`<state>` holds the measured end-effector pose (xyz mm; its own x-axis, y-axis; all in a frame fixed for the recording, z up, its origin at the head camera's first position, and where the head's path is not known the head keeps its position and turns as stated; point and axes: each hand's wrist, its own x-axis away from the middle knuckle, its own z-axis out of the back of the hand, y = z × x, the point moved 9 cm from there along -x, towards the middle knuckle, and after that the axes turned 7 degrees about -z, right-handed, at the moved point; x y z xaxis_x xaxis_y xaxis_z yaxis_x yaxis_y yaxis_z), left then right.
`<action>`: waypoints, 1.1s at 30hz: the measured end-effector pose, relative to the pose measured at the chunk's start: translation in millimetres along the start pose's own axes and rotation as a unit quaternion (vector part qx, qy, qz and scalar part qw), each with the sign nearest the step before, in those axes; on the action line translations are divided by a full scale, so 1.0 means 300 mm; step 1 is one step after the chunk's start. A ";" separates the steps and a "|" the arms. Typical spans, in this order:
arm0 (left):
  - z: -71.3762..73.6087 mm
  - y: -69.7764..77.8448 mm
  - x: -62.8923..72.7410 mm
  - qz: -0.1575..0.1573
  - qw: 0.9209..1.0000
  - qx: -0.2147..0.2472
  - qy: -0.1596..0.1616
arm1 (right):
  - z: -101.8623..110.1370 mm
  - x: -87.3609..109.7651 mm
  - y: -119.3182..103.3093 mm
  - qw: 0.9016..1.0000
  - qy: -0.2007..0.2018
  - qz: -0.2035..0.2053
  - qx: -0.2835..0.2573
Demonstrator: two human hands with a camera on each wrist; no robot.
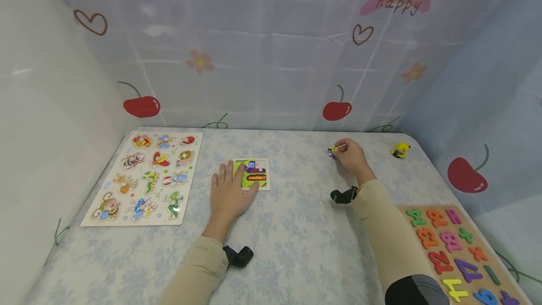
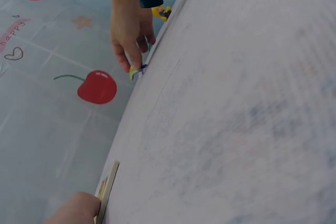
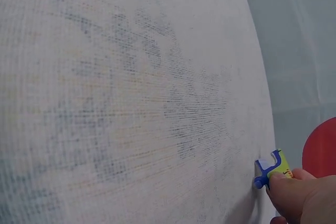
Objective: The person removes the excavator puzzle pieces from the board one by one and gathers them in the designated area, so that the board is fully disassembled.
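My left hand (image 1: pixel 228 194) lies flat over the left side of a small square jigsaw puzzle (image 1: pixel 255 177), fingers straight and thumb along its lower edge. The puzzle shows a blue and purple tracked vehicle on green; part of its left side is hidden under the fingers. Off to the right, my right hand (image 1: pixel 351 156) pinches a small jigsaw puzzle piece (image 3: pixel 275 170) between thumb and fingers, just above the table's far part. That piece is yellow-green and blue, with a rounded notch in one side.
A white board with insect and animal pictures (image 1: pixel 137 178) lies at the left. On the far right sits a small yellow toy figure (image 1: pixel 400 150). A wooden board with coloured numbers and signs (image 1: pixel 461 253) is at the near right. Behind the table (image 1: pixel 292 239) hangs a cherry-print curtain (image 1: pixel 262 84).
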<state>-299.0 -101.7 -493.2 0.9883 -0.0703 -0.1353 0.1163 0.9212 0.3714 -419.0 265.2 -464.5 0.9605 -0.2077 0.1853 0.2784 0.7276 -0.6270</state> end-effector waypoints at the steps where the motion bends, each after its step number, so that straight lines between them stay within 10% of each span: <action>1: 0.000 0.000 0.001 -0.001 1.000 0.001 0.000 | -0.002 0.000 0.001 1.000 0.002 0.001 0.002; 21: 0.015 -0.001 0.006 0.005 1.000 0.025 0.002 | -0.007 0.017 -0.025 0.996 0.028 0.030 0.084; 33: 0.011 -0.007 0.009 0.006 1.000 0.027 -0.002 | -0.172 0.128 -0.321 0.987 -0.011 0.155 0.032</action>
<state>-296.2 -105.0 -491.2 0.9901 -0.0603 -0.1270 0.1089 0.9002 0.4217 -408.8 153.5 -436.0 0.9989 0.0456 0.0078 -0.0315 0.7935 -0.6078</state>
